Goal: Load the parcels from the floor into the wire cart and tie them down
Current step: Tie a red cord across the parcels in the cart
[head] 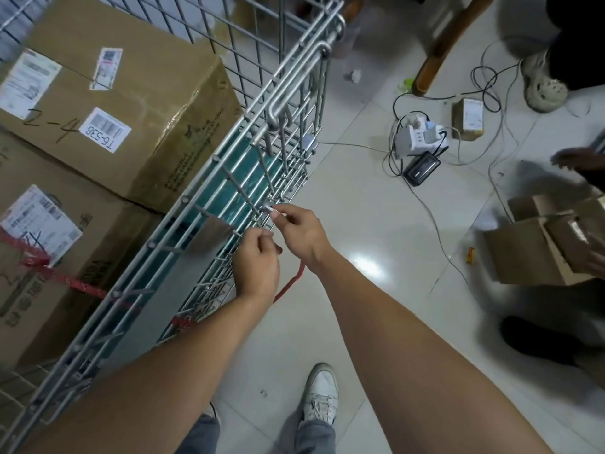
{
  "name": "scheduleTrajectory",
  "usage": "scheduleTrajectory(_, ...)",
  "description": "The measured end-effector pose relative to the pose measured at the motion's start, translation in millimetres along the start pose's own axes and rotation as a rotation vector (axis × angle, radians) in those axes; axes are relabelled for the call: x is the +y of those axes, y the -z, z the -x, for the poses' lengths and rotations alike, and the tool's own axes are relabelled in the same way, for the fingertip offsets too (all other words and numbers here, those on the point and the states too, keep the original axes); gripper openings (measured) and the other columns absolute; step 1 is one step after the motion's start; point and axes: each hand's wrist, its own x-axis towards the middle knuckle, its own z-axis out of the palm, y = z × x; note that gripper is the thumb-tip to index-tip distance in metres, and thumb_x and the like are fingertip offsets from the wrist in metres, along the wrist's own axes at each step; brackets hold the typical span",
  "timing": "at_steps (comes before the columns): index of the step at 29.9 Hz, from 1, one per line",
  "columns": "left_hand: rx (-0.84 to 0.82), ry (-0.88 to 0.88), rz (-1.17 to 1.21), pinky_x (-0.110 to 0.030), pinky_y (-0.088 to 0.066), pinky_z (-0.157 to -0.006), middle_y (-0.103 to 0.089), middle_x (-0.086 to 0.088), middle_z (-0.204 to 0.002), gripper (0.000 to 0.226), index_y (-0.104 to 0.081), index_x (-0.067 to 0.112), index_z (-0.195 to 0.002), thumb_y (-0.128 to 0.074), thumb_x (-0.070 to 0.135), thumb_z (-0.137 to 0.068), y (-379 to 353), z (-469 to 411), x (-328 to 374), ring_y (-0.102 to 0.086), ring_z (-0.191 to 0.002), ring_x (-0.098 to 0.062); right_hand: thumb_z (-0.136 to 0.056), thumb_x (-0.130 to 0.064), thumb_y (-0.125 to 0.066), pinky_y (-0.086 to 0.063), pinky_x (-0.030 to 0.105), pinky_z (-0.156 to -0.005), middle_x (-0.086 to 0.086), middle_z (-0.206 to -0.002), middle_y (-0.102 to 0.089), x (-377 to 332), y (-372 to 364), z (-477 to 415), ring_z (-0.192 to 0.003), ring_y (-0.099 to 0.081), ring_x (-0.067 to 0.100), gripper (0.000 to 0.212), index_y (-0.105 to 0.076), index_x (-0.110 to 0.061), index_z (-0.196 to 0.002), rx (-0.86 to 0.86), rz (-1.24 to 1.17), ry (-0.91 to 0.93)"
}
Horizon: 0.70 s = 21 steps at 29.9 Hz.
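Observation:
Two large cardboard parcels sit inside the wire cart [209,178]: a far parcel [131,103] marked "2-4" and a near parcel [49,257] with a red strap [75,283] across it. The strap runs through the cart's side mesh and a red loop [291,283] hangs outside, below my hands. My left hand [257,263] is at the mesh with curled fingers pinching something small; what it pinches is hidden. My right hand [298,231] pinches a small white-tipped end [267,208] against the wire.
Another person at the right handles an open cardboard box [530,253] on the tiled floor. A power strip with chargers [415,139], loose cables [435,224] and a small parcel [468,119] lie beyond. A wooden leg [445,44] stands at the back. My white shoe [320,398] is below.

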Motion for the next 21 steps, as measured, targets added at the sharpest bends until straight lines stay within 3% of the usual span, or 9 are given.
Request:
scheduleTrajectory(4,-0.009,-0.139,-0.216,-0.031,-0.029,-0.053,-0.057,0.003,-0.073,0.019,-0.055,0.018,-0.089,-0.046,0.019,-0.106,4,-12,21,-0.052,-0.070,-0.024,-0.102,-0.035,-0.059,-0.054,0.031,-0.090,-0.001,-0.114,-0.076,-13,-5,-11,-0.103,-0.067,0.019,0.026,-0.075,-0.031,-0.123,0.068,0.223,0.065)
scheduleTrajectory(6,-0.020,-0.150,-0.334,-0.031,-0.029,-0.053,-0.057,0.000,-0.075,0.019,-0.053,0.019,-0.091,-0.043,0.022,-0.107,7,-18,28,-0.056,-0.074,-0.030,-0.101,-0.036,-0.059,-0.056,0.031,-0.085,-0.005,-0.113,-0.076,-19,-7,-17,-0.102,-0.067,0.018,0.024,-0.076,-0.035,-0.118,0.065,0.330,0.086)
scheduleTrajectory(8,-0.128,-0.149,-0.578,-0.032,-0.039,-0.056,-0.058,-0.001,-0.081,0.012,-0.052,0.022,-0.098,-0.043,0.023,-0.106,8,-17,30,-0.058,-0.075,-0.030,-0.100,-0.037,-0.062,-0.055,0.030,-0.084,-0.006,-0.113,-0.076,-22,-8,-22,-0.103,-0.067,0.017,0.022,-0.078,-0.035,-0.116,0.055,0.371,0.065)
scheduleTrajectory(11,-0.398,-0.157,-0.986,-0.040,-0.059,-0.075,-0.067,-0.005,-0.099,0.014,-0.058,0.018,-0.111,-0.050,0.024,-0.100,18,-7,50,-0.066,-0.086,-0.029,-0.098,-0.031,-0.068,-0.054,0.032,-0.093,0.000,-0.112,-0.077,-25,-11,-20,-0.103,-0.068,0.019,0.020,-0.080,-0.026,-0.113,0.034,0.231,-0.008)
scheduleTrajectory(13,-0.556,-0.189,-1.247,-0.036,-0.056,-0.081,-0.068,-0.007,-0.113,0.028,-0.063,0.018,-0.125,-0.050,0.026,-0.102,31,3,78,-0.067,-0.100,-0.029,-0.098,-0.025,-0.069,-0.052,0.030,-0.095,0.004,-0.111,-0.078,-26,-12,-14,-0.099,-0.068,0.017,0.021,-0.080,-0.016,-0.114,0.018,0.100,-0.049)
scheduleTrajectory(15,-0.531,-0.371,-1.377,-0.035,-0.053,-0.081,-0.069,-0.008,-0.114,0.030,-0.067,0.013,-0.125,-0.050,0.025,-0.103,47,16,118,-0.069,-0.104,-0.028,-0.101,-0.015,-0.063,-0.054,0.027,-0.087,0.007,-0.096,-0.076,-33,-9,-3,-0.083,-0.065,0.013,0.017,-0.077,-0.005,-0.103,-0.002,-0.069,-0.149)
scheduleTrajectory(18,-0.291,-0.977,-1.040,-0.029,-0.053,-0.062,-0.070,-0.005,-0.078,0.023,-0.072,0.010,-0.097,-0.053,0.022,-0.098,70,19,174,-0.069,-0.068,-0.023,-0.105,0.001,-0.047,-0.052,0.033,-0.082,-0.002,-0.082,-0.057,-42,-9,9,-0.077,-0.057,0.014,0.029,-0.057,-0.017,-0.084,0.014,-0.094,-0.146)
scheduleTrajectory(20,-0.086,-1.312,-0.693,-0.023,-0.040,-0.046,-0.059,-0.002,-0.059,0.019,-0.066,0.009,-0.077,-0.057,0.016,-0.092,89,0,207,-0.050,-0.047,-0.016,-0.102,0.009,-0.047,-0.050,0.025,-0.076,0.005,-0.088,-0.061,-45,-14,9,-0.073,-0.057,0.013,0.023,-0.067,0.001,-0.095,0.054,-0.165,-0.170)
scheduleTrajectory(21,-0.015,-1.341,-0.610,-0.024,-0.037,-0.042,-0.055,-0.001,-0.057,0.020,-0.064,0.008,-0.074,-0.057,0.014,-0.092,98,-13,220,-0.045,-0.044,-0.017,-0.101,0.011,-0.048,-0.048,0.016,-0.066,0.013,-0.100,-0.065,-48,-16,8,-0.065,-0.058,0.008,0.023,-0.069,0.008,-0.109,0.039,-0.215,-0.239)
